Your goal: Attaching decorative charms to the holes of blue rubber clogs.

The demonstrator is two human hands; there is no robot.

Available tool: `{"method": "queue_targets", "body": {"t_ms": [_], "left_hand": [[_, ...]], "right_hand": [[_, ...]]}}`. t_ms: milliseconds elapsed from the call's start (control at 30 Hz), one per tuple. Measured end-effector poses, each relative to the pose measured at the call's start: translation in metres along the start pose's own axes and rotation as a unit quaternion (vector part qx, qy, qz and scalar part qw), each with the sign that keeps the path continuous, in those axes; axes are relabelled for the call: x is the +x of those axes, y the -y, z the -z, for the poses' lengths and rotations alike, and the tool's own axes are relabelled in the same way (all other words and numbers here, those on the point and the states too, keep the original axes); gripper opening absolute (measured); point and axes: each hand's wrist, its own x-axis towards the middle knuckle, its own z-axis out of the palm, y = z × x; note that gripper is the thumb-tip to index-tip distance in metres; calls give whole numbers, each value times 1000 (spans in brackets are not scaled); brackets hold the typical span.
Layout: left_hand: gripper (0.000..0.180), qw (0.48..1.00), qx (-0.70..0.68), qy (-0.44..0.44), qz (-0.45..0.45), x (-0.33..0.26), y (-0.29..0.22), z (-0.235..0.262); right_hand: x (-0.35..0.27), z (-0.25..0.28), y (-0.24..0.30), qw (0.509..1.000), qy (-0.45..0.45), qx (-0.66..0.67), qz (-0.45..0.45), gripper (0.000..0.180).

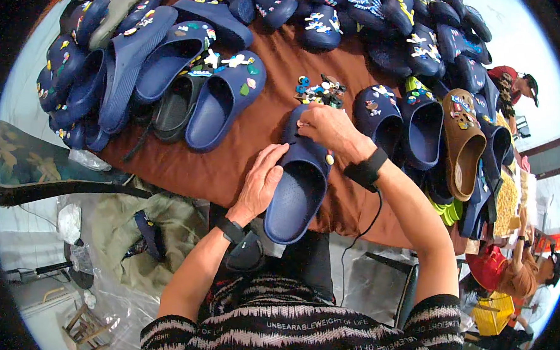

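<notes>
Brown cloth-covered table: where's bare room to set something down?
Brown cloth lies bare between the left hand and the blue foam clog with green charms. A narrower patch lies right of the held navy foam clog. Crowded: far edge and both sides, mostly dark-blue clogs.

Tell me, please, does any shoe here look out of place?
Yes, two, mildly. A brown clog stands out by colour among navy clogs at right. At lower left, what looks like a dark clog lies apart in a greenish sack. I see no clear damage.
</notes>
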Motion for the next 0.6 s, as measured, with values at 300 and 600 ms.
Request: {"method": "queue_targets", "body": {"t_ms": [300,600], "left_hand": [[57,1000,0,3,13,-3,-2,3],[55,1000,-1,5,15,-2,-2,3]], "right_hand": [[-1,1,-22,984,-71,163,-4,14],[-16,-5,3,995,-80,10,57,5]]}}
